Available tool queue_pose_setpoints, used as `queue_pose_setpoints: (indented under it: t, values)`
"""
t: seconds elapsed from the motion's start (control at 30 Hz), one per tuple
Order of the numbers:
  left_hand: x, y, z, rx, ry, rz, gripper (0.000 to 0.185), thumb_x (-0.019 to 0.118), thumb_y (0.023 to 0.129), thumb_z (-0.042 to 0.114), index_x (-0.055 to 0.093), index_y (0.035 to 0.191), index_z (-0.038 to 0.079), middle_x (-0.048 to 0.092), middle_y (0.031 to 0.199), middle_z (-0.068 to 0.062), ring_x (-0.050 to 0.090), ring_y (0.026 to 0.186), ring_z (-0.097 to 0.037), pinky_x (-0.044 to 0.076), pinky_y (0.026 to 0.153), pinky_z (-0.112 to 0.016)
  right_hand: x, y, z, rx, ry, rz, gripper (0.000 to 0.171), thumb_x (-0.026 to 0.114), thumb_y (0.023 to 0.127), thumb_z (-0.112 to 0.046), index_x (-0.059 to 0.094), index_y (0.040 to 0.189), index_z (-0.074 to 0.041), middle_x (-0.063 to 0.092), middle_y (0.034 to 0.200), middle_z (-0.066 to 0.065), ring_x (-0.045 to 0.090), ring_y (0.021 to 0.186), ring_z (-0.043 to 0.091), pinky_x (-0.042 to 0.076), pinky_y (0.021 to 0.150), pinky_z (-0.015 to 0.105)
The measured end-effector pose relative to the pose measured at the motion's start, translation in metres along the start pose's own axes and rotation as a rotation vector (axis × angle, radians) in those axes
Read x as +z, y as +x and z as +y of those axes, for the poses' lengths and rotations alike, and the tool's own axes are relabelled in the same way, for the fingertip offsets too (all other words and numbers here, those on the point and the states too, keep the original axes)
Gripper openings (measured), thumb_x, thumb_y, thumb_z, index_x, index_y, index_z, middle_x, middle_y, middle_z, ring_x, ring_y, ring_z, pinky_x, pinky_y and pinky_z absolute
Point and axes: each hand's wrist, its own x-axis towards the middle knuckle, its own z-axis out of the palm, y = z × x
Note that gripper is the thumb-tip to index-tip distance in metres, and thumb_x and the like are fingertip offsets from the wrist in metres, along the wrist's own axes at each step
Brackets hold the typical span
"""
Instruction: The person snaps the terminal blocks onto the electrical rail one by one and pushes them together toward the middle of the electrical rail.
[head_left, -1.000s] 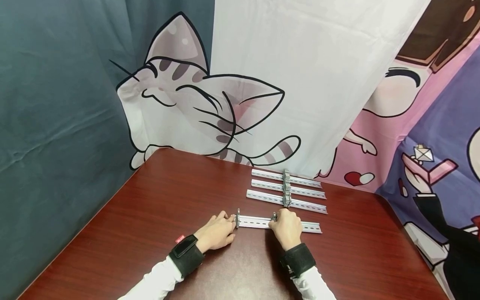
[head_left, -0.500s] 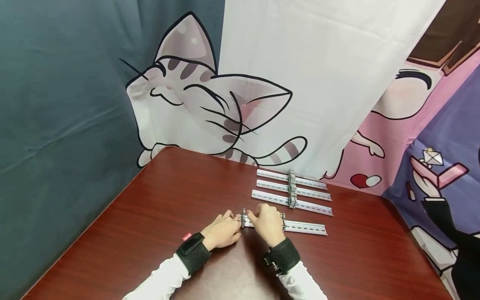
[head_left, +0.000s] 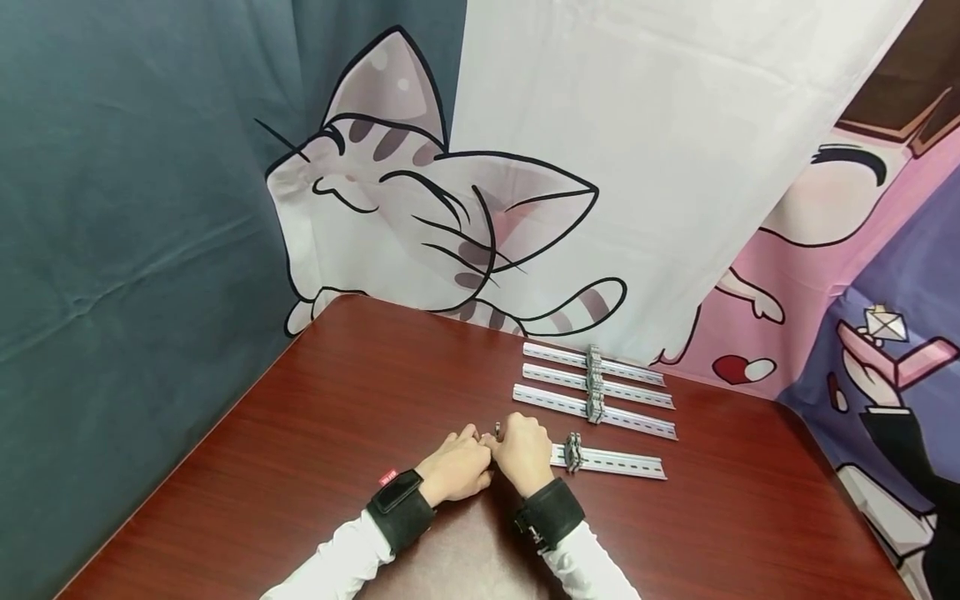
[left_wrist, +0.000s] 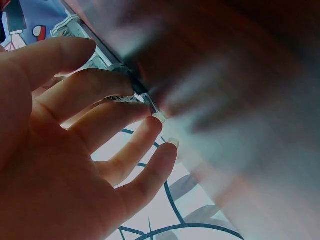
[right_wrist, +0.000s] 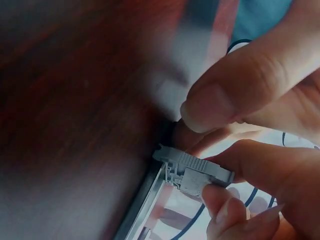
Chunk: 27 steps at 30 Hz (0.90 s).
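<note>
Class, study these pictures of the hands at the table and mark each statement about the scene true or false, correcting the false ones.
1. Four metal rails lie on the table. True: three rails at the back and the near rail.
2. The right hand pinches a small grey clip. True.
3. The near rail carries no clip. False: a mounted clip sits on it.
4. The left hand rests far from the right. False: the two hands meet at the near rail's left end.
5. The table is white. False: it is reddish-brown.

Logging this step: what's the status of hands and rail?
Right hand pinches grey clip at rail end. Left hand touches beside it. Nothing blocking.
</note>
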Motion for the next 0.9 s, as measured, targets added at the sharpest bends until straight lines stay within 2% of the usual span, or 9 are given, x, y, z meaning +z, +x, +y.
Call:
queue_pose_setpoints:
  t: [0.17, 0.3, 0.6, 0.9]
  values:
    - [0.0, 0.002, 0.002, 0.013, 0.025, 0.005, 0.015, 0.066, 0.085, 0.021, 0.071, 0.078, 0.008, 0.069, 0.11, -0.009, 0.05, 0.093, -0.021, 0.042, 0.069, -0.033, -0.001, 0.001, 0.005, 0.001, -0.004, 0.018, 0.041, 0.079, 0.067, -0.02, 0.043, 0.046, -0.018, 0.05, 0.049, 0.0, 0.056, 0.047, 0.025, 0.036, 0.039, 0.036]
    - [0.0, 0.002, 0.001, 0.012, 0.022, 0.004, 0.017, 0.065, 0.087, 0.022, 0.071, 0.081, 0.007, 0.066, 0.122, -0.016, 0.05, 0.095, -0.022, 0.043, 0.071, -0.033, -0.004, 0.002, 0.012, 0.015, -0.005, -0.004, 0.043, 0.077, 0.065, -0.015, 0.039, 0.044, -0.019, 0.044, 0.047, -0.003, 0.05, 0.045, 0.021, 0.033, 0.038, 0.034]
    - [-0.001, 0.002, 0.002, 0.002, 0.025, 0.003, 0.018, 0.065, 0.087, 0.021, 0.068, 0.076, 0.007, 0.065, 0.123, -0.017, 0.051, 0.099, -0.023, 0.044, 0.075, -0.034, -0.012, 0.003, 0.028, 0.03, -0.02, 0.02, 0.044, 0.073, 0.062, -0.012, 0.034, 0.044, -0.021, 0.039, 0.045, -0.004, 0.042, 0.042, 0.019, 0.029, 0.038, 0.034]
    - [0.002, 0.004, 0.002, -0.009, 0.026, -0.014, 0.022, 0.064, 0.088, 0.024, 0.065, 0.073, 0.008, 0.065, 0.122, -0.017, 0.05, 0.099, -0.023, 0.044, 0.075, -0.036, -0.015, 0.0, 0.043, 0.043, -0.027, 0.052, 0.042, 0.073, 0.062, -0.012, 0.037, 0.043, -0.02, 0.05, 0.047, 0.003, 0.054, 0.045, 0.028, 0.035, 0.039, 0.037]
